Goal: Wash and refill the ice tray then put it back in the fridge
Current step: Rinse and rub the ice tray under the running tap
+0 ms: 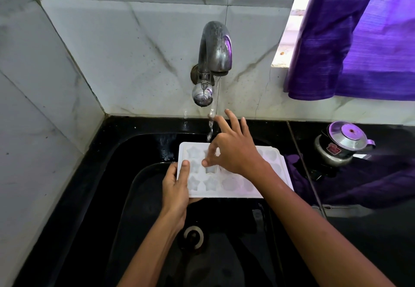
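A white plastic ice tray [229, 187] with star- and heart-shaped moulds is held level over a black sink basin [125, 196], just below a dull chrome wall tap [214, 48] from which a thin stream of water [211, 116] runs down toward the tray's far edge. The basin's left and near sides lie open beneath the tray, with the round metal drain [193, 236] showing underneath. The tray's right end reaches over the sink rim toward the black stone counter [381, 230], where a small steel kettle [343, 145] stands near the wall, apart from the tray. A purple curtain [359, 39] hangs at the upper right, above the counter and well clear of the tap. Grey marble-look wall tiles [112, 50] close in the back and left.

The left hand [175, 187] grips the tray's left short edge, thumb lying on top of the rim and fingers curled under it. The right hand [231, 149] is over the tray's middle with fingers spread and mostly straight; its thumb tip touches a mould near the centre, while the extended fingers reach up into the falling water.
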The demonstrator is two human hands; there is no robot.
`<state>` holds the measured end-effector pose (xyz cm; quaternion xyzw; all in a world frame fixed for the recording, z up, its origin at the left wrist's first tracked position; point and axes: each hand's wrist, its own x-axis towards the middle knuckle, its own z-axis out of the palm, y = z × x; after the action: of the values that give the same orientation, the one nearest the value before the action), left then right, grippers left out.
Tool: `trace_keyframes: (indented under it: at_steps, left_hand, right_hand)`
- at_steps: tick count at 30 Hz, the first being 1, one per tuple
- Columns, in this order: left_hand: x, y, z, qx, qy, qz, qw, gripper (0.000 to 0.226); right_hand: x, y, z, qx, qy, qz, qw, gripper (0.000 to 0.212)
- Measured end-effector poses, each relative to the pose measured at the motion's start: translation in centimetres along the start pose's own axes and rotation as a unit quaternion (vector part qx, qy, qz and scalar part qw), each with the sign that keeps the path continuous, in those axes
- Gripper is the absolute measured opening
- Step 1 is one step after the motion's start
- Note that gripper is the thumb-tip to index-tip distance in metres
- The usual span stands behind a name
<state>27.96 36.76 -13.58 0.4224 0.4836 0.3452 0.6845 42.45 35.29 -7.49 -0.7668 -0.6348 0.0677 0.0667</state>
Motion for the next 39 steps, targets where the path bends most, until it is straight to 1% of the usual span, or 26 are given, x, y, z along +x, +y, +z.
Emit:
trace_keyframes:
  at_steps: [2,3,7,9,11,14,16,19,20,21,23,24,25,27,30,32,34,36,39]
  left_hand:
    - [-0.2,-0.2,0.0,-0.004,-0.001,-0.007,1.0,0.024]
    - [-0.2,-0.2,0.0,-0.006,-0.002,-0.009,1.0,0.024]
    - [0.0,-0.1,0.0,-0.011,0.001,-0.012,1.0,0.022]
    - [0.1,-0.1,0.0,-0.015,-0.001,-0.016,1.0,0.022]
    - [0.0,0.0,-0.1,-0.013,-0.001,-0.017,1.0,0.022]
    - [0.0,0.0,-0.1,-0.019,0.005,-0.018,1.0,0.021]
    - [0.0,0.1,-0.1,-0.024,0.007,-0.019,1.0,0.021]
    - [0.1,0.2,-0.1,-0.026,0.005,-0.02,0.999,0.02]
    - [0.0,0.2,-0.1,-0.026,0.005,-0.02,0.999,0.02]
    - [0.0,0.2,-0.1,-0.027,0.006,-0.019,0.999,0.02]
    - [0.0,0.3,0.0,-0.031,0.009,-0.016,0.999,0.021]
    - [0.0,0.4,0.0,-0.032,0.011,-0.016,0.999,0.022]
    - [0.1,0.5,0.0,-0.033,0.013,-0.014,0.999,0.023]
    - [0.3,0.7,0.1,-0.035,0.017,-0.011,0.999,0.024]
    - [0.7,1.1,0.3,-0.038,0.019,-0.011,0.999,0.023]
    - [0.9,1.2,0.4,-0.037,0.019,-0.01,0.999,0.022]
    - [1.0,1.2,0.6,-0.037,0.021,-0.008,0.999,0.021]
    - [1.1,1.2,0.8,-0.039,0.018,-0.006,0.999,0.021]
    - [1.3,1.3,1.1,-0.038,0.019,-0.001,0.999,0.021]
  right_hand:
    - [0.0,0.0,-0.2,0.006,0.024,0.001,1.0,0.032]
    - [0.1,0.0,-0.3,0.008,0.024,0.0,1.0,0.033]
    - [0.2,0.0,-0.1,0.011,-0.046,0.008,0.999,0.037]
    - [0.3,-0.1,0.0,0.009,-0.056,0.004,0.998,0.035]
    - [0.4,-0.2,0.1,-0.001,-0.025,-0.003,1.0,0.032]
    - [0.4,-0.2,-0.1,0.012,0.024,0.001,1.0,0.031]
    - [0.4,-0.1,-0.1,0.011,0.009,-0.002,1.0,0.034]
    - [0.4,-0.1,0.0,0.029,-0.041,0.005,0.999,0.034]
    - [0.4,-0.2,0.0,0.038,-0.034,0.007,0.999,0.032]
    - [0.2,-0.2,0.2,0.043,-0.006,0.007,0.999,0.031]
    - [-0.2,-0.2,0.3,0.056,0.076,0.013,0.995,0.029]
    - [-0.4,-0.2,0.4,0.066,0.105,0.018,0.992,0.028]
    - [-0.8,-0.2,0.5,0.075,0.111,0.02,0.991,0.027]
    - [-1.5,-0.4,0.8,0.082,0.068,0.023,0.994,0.031]
    - [-2.4,-0.5,1.1,0.072,-0.016,0.031,0.997,0.049]
    - [-2.7,-0.5,1.1,0.058,-0.04,0.035,0.997,0.054]
    - [-2.6,-0.5,0.9,0.035,-0.033,0.036,0.998,0.047]
    - [-2.4,-0.4,0.6,0.028,-0.005,0.037,0.999,0.036]
    - [-2.0,-0.1,0.3,0.037,0.044,0.044,0.997,0.031]
